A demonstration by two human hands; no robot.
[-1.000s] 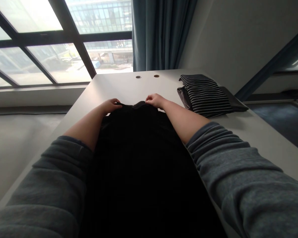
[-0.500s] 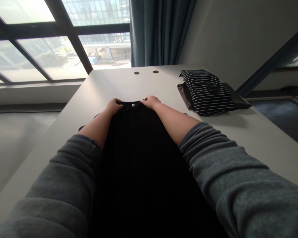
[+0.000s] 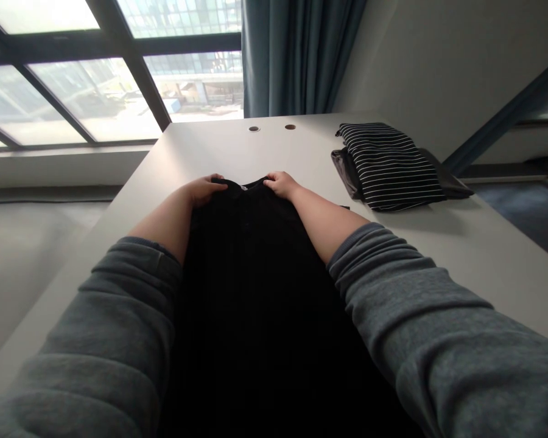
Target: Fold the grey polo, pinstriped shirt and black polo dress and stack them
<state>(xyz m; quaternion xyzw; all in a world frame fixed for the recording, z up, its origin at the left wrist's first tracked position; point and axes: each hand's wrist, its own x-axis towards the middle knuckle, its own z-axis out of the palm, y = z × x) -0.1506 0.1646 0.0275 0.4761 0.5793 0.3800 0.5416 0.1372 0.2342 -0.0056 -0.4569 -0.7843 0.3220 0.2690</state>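
Note:
A black shirt (image 3: 260, 304) with a collar-like neckline and a small pale label lies spread over the white table (image 3: 201, 149), its lower part running out of view toward me. My left hand (image 3: 204, 190) pinches the neckline at its left end. At the right end of the neckline, my right hand (image 3: 281, 184) grips the cloth between thumb and fingers. The neck opening dips a little between the two hands. My forearms cover the shirt's sides, and the dark cloth hides most detail.
To the right on the table sits a folded black garment with white stripes (image 3: 393, 167), on top of other dark folded cloth (image 3: 346, 172). Two round holes (image 3: 254, 129) are near the far edge. Beyond stand a blue curtain (image 3: 292, 61) and a window (image 3: 77, 91).
My left hand has shifted slightly left along the neckline, and the neckline now sags more in the middle. My right hand keeps its hold. The view has shifted slightly.

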